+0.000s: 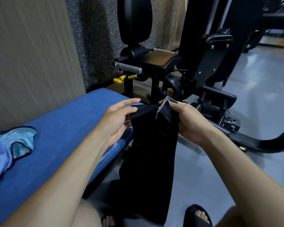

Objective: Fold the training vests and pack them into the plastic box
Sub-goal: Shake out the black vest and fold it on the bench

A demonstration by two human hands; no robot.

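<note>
Hanging from both hands, a black vest (147, 153) drops in a long, narrow fall between the person's knees, its lower end reaching down near the sandalled feet (197, 216). The top edge is gathered up at chest height, just off the end of the blue bench (59, 131). A corner with pale stitching along its hem sticks up above the right hand (189, 122), whose fingers are curled tightly round the bunched cloth on that side. The left hand (117, 119) meets the other end of the top edge: its thumb and lower fingers seem to nip the fabric, while the index and middle fingers lie stretched out nearly straight over it, so the grasp there looks loose and partly open.

On the bench to the left, well apart from the black one, a light blue vest (8, 148) with dark trim lies spread and rumpled, running off the edge of the view. A wood-grain panel (29, 54) rises behind the bench. Straight ahead stands a black gym machine (208, 66) with a padded seat, a grey handle (128, 67) and a yellow lever (120, 78), set on a pale grey floor (261, 99). Its curved base tube sweeps out to the right, beyond the right forearm.
</note>
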